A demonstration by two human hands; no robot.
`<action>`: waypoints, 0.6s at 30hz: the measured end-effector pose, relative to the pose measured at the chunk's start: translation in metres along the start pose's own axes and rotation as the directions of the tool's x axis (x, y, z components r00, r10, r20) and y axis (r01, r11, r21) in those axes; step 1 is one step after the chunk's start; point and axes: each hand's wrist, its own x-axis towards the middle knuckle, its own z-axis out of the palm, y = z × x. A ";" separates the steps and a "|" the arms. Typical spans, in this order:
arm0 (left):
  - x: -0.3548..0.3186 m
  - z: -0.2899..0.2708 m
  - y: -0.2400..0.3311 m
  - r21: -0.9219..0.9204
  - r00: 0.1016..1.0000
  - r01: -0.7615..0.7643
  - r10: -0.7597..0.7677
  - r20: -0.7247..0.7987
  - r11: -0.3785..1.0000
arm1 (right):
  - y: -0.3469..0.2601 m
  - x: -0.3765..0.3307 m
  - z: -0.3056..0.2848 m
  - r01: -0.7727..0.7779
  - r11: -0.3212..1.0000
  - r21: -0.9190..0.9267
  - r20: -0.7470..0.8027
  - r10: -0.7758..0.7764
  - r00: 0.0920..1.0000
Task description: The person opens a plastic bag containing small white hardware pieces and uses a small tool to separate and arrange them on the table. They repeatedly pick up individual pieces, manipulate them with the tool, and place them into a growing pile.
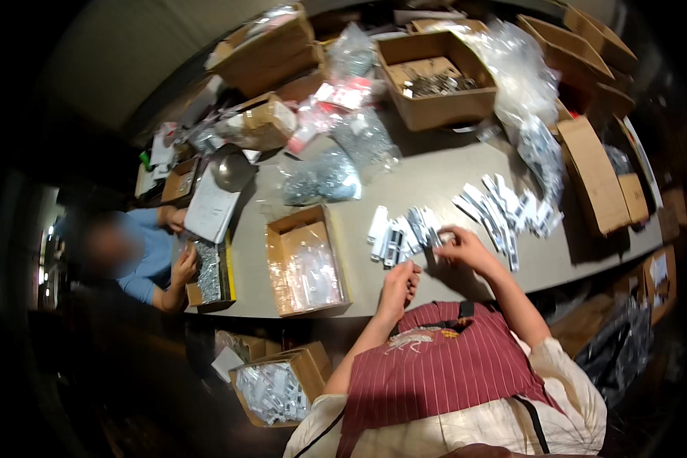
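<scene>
On the table before me lies a row of narrow white-and-grey strips point(393, 241), some with dark slots. My left hand point(399, 291) is at their near side, fingers curled inward; anything inside them is hidden. At the row's right end is my right hand point(466, 250), its thumb and fingers bent toward each other beside the last strip. Whether a small piece sits between those fingertips is too fine to see. Farther right, a second loose group of similar strips point(496, 217) lies fanned out, partly overlapping.
Left of my hands stands an open carton point(308, 259) holding clear plastic bags. Bagged small parts point(322, 175) and a carton of metal pieces point(439, 95) lie beyond. A co-worker point(141, 256) handles papers point(215, 206) at the left. A box of wrapped parts point(271, 393) sits below the table edge.
</scene>
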 end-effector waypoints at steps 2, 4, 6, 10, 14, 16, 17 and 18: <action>-0.001 0.006 0.008 0.013 0.995 -0.063 0.062 0.074 0.998 | -0.003 -0.019 0.008 0.024 0.997 -0.070 0.076 -0.019 0.997; 0.005 0.017 0.015 0.227 0.994 -0.108 0.099 0.049 0.968 | -0.001 -0.031 0.013 0.165 0.925 -0.343 0.112 -0.133 0.985; 0.047 0.000 -0.024 0.330 0.944 -0.326 0.285 0.168 0.886 | -0.001 -0.037 0.017 0.171 0.910 -0.379 0.145 -0.125 0.982; 0.034 0.010 -0.001 0.242 0.933 -0.336 0.287 0.217 0.910 | -0.005 -0.031 0.010 -0.006 0.984 0.178 0.224 -0.034 0.974; 0.035 0.027 0.003 0.000 0.820 -0.454 0.417 0.393 0.891 | 0.029 -0.005 -0.008 0.098 0.991 -0.092 0.300 -0.066 0.952; 0.026 0.027 0.012 -0.099 0.790 -0.448 0.445 0.423 0.889 | 0.032 0.000 -0.011 0.160 0.983 -0.089 0.358 -0.119 0.926; 0.028 0.030 0.014 -0.144 0.772 -0.444 0.459 0.439 0.884 | 0.024 -0.004 -0.005 0.180 0.969 -0.167 0.330 -0.118 0.937; 0.030 0.028 0.005 -0.193 0.771 -0.452 0.490 0.407 0.871 | 0.039 0.005 -0.004 0.186 0.966 -0.180 0.317 -0.122 0.940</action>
